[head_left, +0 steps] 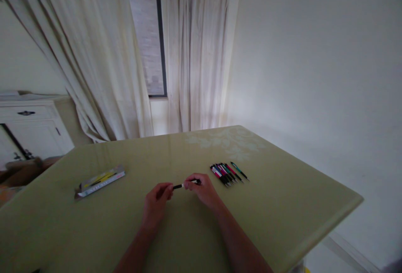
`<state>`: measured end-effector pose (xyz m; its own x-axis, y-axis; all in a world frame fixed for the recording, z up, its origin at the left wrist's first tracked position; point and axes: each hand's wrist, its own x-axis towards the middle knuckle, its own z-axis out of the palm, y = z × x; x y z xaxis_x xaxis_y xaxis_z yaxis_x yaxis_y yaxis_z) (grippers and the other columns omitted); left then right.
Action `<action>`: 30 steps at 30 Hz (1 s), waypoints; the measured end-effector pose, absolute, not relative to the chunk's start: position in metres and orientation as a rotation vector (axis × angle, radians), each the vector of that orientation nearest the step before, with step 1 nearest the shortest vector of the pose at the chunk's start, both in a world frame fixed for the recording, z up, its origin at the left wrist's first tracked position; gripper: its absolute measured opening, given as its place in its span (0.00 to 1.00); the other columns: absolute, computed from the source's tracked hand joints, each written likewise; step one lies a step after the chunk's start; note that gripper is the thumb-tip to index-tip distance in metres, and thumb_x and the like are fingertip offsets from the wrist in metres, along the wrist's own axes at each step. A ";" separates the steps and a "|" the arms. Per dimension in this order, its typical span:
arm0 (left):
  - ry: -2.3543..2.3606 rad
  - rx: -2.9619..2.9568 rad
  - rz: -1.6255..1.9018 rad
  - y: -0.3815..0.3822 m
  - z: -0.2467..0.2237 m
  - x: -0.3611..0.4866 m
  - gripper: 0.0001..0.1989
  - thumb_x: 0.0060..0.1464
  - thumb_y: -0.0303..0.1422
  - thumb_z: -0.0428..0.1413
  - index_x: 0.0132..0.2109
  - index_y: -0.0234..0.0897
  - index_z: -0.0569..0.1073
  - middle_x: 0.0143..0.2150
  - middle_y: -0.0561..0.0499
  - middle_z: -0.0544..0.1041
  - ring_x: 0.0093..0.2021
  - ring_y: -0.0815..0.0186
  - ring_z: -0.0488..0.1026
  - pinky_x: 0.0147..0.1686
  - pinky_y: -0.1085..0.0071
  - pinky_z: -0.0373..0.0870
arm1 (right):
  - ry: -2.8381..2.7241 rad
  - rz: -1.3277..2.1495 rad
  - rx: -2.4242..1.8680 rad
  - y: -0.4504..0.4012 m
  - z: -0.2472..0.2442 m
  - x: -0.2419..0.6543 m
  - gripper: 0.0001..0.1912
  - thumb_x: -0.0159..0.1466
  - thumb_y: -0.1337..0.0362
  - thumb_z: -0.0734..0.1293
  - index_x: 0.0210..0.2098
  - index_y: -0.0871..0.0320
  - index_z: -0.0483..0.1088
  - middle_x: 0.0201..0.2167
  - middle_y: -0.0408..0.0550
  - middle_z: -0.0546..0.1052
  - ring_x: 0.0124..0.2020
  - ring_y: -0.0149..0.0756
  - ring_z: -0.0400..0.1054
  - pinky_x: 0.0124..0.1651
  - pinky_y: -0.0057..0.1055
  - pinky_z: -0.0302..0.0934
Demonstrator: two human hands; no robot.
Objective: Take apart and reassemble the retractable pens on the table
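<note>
Between my two hands is a black and white pen (178, 186), held level a little above the table. My left hand (157, 201) pinches its left end between thumb and fingers. Closed round the other end is my right hand (202, 189), with a dark tip of the pen showing past the fingers. Just beyond the right hand lies a row of several pens (224, 174) in red, purple, blue and black, side by side on the table. A teal and black pen (239, 170) lies at the right end of that row, slightly apart.
A pale green table (132, 231) spreads under my hands. At its left lies an open, printed box (100, 182) with yellow on it. Behind stand long curtains (201, 55), a window (147, 38) and a white cabinet (34, 126). A bare wall (314, 76) rises at the right.
</note>
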<state>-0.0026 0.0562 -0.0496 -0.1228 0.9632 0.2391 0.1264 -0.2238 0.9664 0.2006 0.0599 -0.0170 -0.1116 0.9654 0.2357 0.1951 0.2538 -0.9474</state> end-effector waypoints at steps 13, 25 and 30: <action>1.234 1.424 1.487 0.056 -0.047 -0.004 0.24 0.46 0.54 0.66 0.39 0.37 0.81 0.35 0.45 0.85 0.37 0.57 0.81 0.40 0.63 0.78 | -1.543 1.002 -1.120 0.060 -0.016 0.201 0.14 0.61 0.54 0.73 0.32 0.60 0.82 0.26 0.47 0.80 0.27 0.33 0.68 0.32 0.28 0.58; 1.236 1.412 1.507 0.053 -0.043 -0.003 0.26 0.46 0.56 0.65 0.40 0.37 0.81 0.36 0.45 0.85 0.37 0.57 0.82 0.41 0.63 0.79 | -1.504 0.984 -1.126 0.061 -0.018 0.200 0.12 0.59 0.56 0.74 0.33 0.59 0.83 0.28 0.47 0.82 0.29 0.36 0.71 0.33 0.29 0.60; 1.300 1.468 1.407 0.052 -0.041 -0.003 0.27 0.48 0.58 0.63 0.35 0.36 0.81 0.26 0.48 0.81 0.28 0.60 0.78 0.31 0.67 0.77 | -1.504 0.970 -1.122 0.060 -0.016 0.200 0.12 0.59 0.55 0.75 0.34 0.58 0.82 0.29 0.46 0.82 0.31 0.37 0.72 0.35 0.29 0.61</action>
